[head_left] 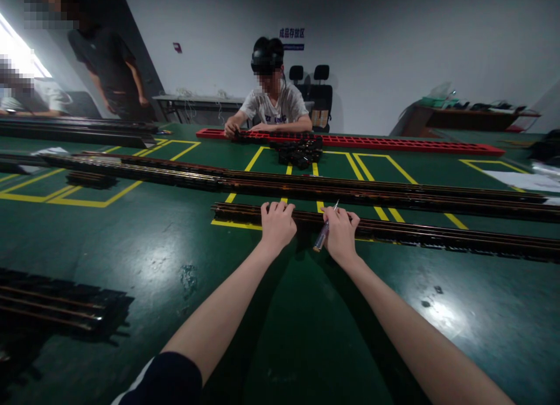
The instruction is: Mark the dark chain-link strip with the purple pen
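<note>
A long black rail (420,236) with thin copper-coloured strips along it lies across the green table in front of me. Near the rail's left end, my left hand (279,225) is closed over it, fingers curled across its far side. My right hand (342,234) rests on the same rail a little further right. A screwdriver (321,237) is held in that hand between thumb and palm, its translucent handle pointing down toward me and its thin metal tip up and away. The parts of the rail under both hands are hidden.
Behind the rail lie more long black rails (306,186). Further back are a heap of black parts (300,153) and a red slotted tray (394,142), where a seated co-worker (275,107) handles parts. Another black rail bundle (52,303) lies at near left. White papers (520,182) are at right.
</note>
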A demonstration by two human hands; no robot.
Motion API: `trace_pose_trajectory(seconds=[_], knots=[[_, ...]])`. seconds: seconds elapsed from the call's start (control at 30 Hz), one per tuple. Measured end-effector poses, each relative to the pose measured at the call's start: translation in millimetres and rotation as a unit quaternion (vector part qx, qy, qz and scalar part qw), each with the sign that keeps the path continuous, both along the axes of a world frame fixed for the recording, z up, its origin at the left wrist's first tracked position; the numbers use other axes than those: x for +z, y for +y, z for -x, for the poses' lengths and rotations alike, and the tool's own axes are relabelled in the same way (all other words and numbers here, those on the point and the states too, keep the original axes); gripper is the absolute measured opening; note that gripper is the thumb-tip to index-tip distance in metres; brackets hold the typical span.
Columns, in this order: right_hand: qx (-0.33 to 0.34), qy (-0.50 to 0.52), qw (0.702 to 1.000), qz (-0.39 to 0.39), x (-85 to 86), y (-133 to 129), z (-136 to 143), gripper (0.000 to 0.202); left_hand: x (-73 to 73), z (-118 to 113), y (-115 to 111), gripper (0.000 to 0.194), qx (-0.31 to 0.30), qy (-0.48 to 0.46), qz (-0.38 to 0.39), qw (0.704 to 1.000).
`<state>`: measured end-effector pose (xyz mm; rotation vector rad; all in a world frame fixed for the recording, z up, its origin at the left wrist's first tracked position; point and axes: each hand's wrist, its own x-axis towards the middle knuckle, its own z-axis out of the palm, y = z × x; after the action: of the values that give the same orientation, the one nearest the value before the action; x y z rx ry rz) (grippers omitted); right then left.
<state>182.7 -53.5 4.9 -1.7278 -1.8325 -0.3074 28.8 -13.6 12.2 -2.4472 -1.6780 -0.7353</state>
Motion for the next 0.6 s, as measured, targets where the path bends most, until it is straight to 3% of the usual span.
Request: trace_pose_trajectory(seconds=[0.17, 0.33, 0.6], knots=[[0.012, -0.024, 1.0, -0.011, -2.6, 0.4, -3.3, 0.029, 0.7, -0.2, -0.7, 0.037, 0.001, 0.001, -0.003, 1.0], [0.033, -0.026, 0.999, -0.013, -4.8, 2.1, -1.2, 0.017, 0.9, -0.4, -1.2, 0.036, 0.002, 0.004, -0.002, 1.0], [0.0, 0.01, 1.0, 0.005, -5.8, 4.8, 1.3, 0.008, -0.2, -0.7, -0.5, 0.035, 0.001, 0.001, -0.006, 1.0]])
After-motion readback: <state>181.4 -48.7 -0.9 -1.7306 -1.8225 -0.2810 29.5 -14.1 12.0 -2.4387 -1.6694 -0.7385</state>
